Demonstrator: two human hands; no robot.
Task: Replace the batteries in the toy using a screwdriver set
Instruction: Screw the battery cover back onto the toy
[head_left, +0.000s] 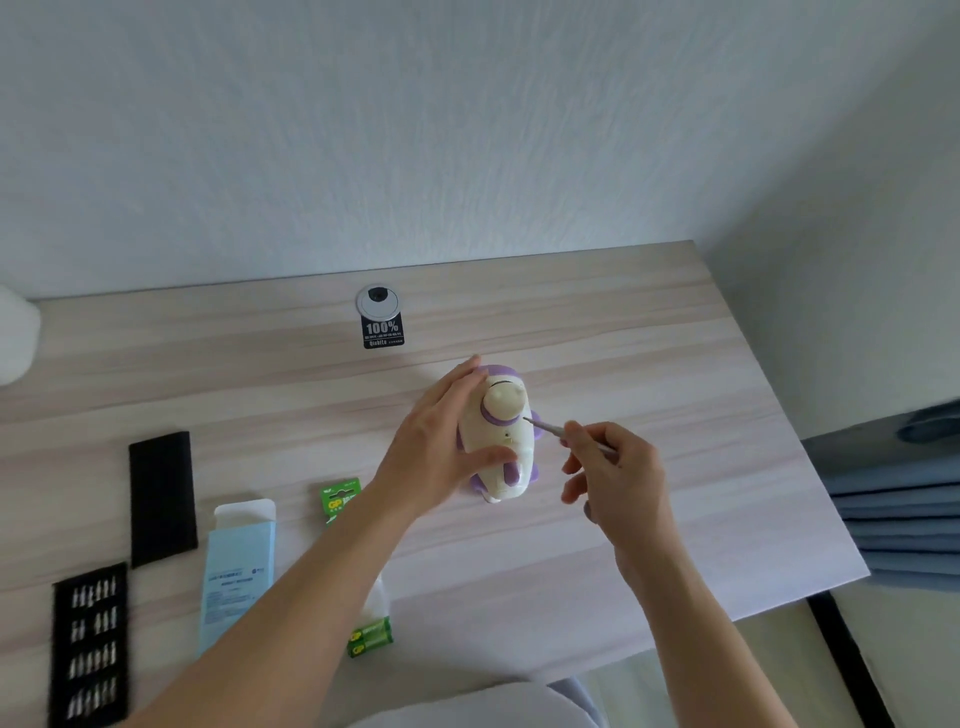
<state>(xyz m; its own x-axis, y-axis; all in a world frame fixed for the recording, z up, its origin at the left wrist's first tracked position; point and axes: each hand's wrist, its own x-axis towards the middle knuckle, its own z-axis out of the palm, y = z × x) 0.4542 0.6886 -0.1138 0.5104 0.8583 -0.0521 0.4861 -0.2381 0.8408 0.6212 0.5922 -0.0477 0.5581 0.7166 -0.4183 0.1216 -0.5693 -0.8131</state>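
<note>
A cream and purple toy (501, 436) lies on the wooden table (649, 364), its underside turned up toward me. My left hand (441, 441) holds it from the left, thumb across its body and fingers along its far side. My right hand (613, 478) pinches a thin silver screwdriver (545, 427) whose tip points at the toy's right side, just short of it. A small screw hole (507, 435) shows on the toy's body. Green batteries (370, 636) lie near the front edge, and a green battery card (338, 499) sits beside my left forearm.
A black tray of screwdriver bits (89, 642) lies at the front left, with its black lid (162, 496) behind it. A pale blue open box (236, 571) rests between them and my left arm. A round cable grommet (377, 301) and black sticker (383, 332) sit near the wall.
</note>
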